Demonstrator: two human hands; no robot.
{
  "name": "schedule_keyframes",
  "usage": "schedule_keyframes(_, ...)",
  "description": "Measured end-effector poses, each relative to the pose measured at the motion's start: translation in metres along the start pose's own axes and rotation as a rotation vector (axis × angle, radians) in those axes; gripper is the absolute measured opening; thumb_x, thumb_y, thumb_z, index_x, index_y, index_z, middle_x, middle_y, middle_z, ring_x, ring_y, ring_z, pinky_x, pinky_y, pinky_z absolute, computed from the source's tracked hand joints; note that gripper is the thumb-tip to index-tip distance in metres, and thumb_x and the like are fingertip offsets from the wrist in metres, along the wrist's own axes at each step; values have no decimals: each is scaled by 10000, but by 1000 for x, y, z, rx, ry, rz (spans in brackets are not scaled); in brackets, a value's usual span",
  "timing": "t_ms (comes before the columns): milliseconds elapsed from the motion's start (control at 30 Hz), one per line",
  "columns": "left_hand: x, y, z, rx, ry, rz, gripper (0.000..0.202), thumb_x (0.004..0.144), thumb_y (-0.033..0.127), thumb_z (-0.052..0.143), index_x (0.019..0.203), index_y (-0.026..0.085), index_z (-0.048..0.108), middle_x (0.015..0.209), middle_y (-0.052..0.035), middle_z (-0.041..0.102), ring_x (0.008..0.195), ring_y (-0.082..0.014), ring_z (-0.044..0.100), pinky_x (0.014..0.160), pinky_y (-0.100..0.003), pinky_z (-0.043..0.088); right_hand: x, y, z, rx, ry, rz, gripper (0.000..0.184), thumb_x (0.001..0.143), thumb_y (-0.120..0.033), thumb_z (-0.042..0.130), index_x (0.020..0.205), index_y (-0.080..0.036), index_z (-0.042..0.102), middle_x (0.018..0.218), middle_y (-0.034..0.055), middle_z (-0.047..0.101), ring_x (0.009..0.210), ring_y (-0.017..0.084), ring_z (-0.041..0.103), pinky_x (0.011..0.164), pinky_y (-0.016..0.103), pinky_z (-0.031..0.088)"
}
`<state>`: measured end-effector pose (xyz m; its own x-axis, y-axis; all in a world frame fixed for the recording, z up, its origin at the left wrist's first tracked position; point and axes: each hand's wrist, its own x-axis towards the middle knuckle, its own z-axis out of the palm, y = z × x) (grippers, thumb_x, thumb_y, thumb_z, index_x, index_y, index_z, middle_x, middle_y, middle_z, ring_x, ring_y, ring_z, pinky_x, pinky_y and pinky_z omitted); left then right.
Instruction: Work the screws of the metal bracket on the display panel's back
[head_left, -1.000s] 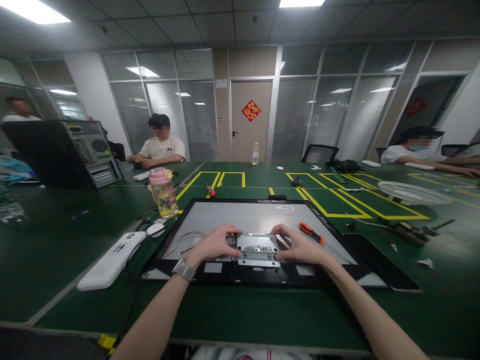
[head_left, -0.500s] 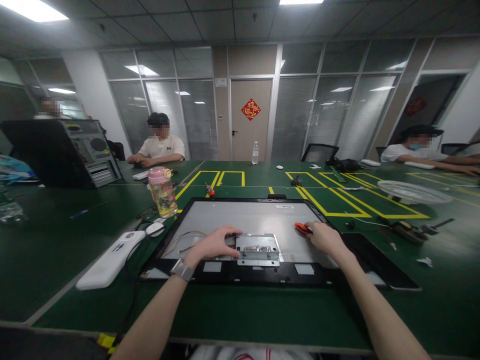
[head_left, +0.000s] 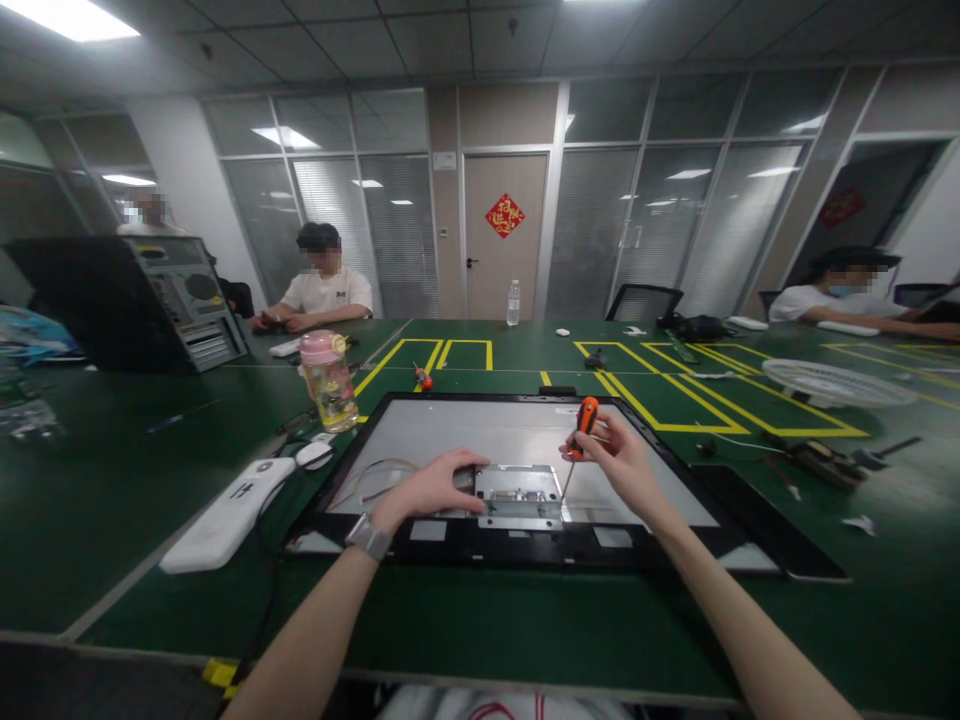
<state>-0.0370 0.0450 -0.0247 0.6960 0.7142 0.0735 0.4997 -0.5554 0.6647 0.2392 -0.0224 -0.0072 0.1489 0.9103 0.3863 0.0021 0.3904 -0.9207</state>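
Observation:
A monitor panel with a black frame lies face down on the green table. A small metal cover plate sits on its near middle. My left hand rests with curled fingers on the plate's left edge and holds it down. My right hand is closed round an orange-handled screwdriver, held nearly upright, its thin shaft pointing down at the plate's right side. A watch is on my left wrist.
A white plastic cover and a mouse lie left of the panel, a pink-lidded bottle behind them. A computer case stands far left. A fan grille and tools lie right. Three people sit or stand around the table.
My right hand left the metal plate, reached right to the orange screwdriver on the panel, picked it up and brought it upright over the plate. My left hand stayed put.

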Motion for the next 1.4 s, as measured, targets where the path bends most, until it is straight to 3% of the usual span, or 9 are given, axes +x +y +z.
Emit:
schedule_keyframes(233, 0, -2, 0, -5, -7, 13, 655, 654, 447, 736, 1248, 240, 550, 1239, -64, 538, 1133, -229, 521, 1006, -329, 379, -3, 4, 5, 65, 61, 38, 461, 703, -479, 704, 981, -220, 444, 718, -16, 642, 626, 205, 699, 545, 327, 587)
schedule_keyframes(800, 2, -7, 1, -8, -2, 25, 674, 639, 466, 744, 1246, 241, 554, 1237, -61, 542, 1137, -243, 515, 999, -324, 379, -9, 11, 21, 43, 3, 50, 503, 684, -465, 714, 1008, -228, 411, 738, -20, 637, 550, 179, 674, 554, 358, 593)
schedule_keyframes(1000, 3, -9, 2, -13, -11, 16, 696, 637, 497, 740, 1254, 243, 544, 1243, -70, 533, 1132, -249, 514, 998, -333, 375, -14, 1, 22, -95, -109, -103, 307, 744, -356, 699, 932, -216, 501, 790, 27, 682, 784, 209, 684, 755, 383, 557)
schedule_keyframes(1133, 3, -9, 2, -17, -19, 9, 701, 636, 491, 742, 1261, 245, 540, 1247, -71, 533, 1134, -251, 513, 991, -330, 379, -17, 1, 22, -189, -194, -159, 222, 782, -320, 674, 918, -206, 541, 828, 52, 704, 780, 203, 667, 743, 375, 537)
schedule_keyframes(1267, 3, -7, 1, -16, -19, 3, 701, 637, 491, 739, 1262, 245, 540, 1238, -68, 537, 1131, -249, 515, 993, -329, 376, -15, 4, 21, -155, -188, -154, 327, 780, -303, 676, 1047, -225, 504, 933, 63, 694, 810, 207, 678, 773, 400, 539)
schedule_keyframes(1400, 1, -5, 1, -19, -17, 1, 699, 635, 490, 738, 1260, 245, 543, 1253, -64, 530, 1153, -251, 502, 1008, -331, 364, -14, 1, 18, -51, -182, -164, 530, 806, -280, 639, 1243, -300, 342, 1080, 63, 639, 823, 193, 694, 816, 426, 541)
